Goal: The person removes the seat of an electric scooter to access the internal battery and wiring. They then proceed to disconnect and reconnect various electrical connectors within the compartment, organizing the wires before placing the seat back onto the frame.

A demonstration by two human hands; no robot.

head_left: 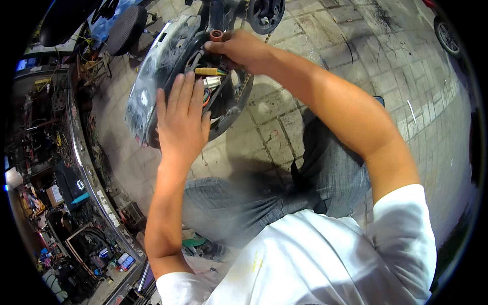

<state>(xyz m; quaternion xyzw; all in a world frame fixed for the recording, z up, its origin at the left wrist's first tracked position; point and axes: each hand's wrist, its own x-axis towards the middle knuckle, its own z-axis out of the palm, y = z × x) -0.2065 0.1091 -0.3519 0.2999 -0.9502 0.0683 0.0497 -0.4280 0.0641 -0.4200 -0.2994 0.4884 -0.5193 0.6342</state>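
In front of me stands an e-bike or scooter body with a scuffed grey side panel (142, 101) and an opened black housing. Inside the housing are a yellow connector (206, 71), a white connector (212, 81) and several coloured wires. My left hand (182, 114) lies with fingers stretched out along the housing's near rim, the fingertips close to the connectors. At the far end of the opening, my right hand (236, 51) has its fingers closed at a short reddish-brown cylindrical piece (216, 35). The hand hides the lower part of that piece.
A black wheel-like part (265, 15) and a chain (244, 84) sit on the body's right side. Left of me runs a metal-edged bench (84, 157) crowded with tools and parts. A dark seat (126, 30) stands at the far left. Paving stones (351, 46) cover the ground.
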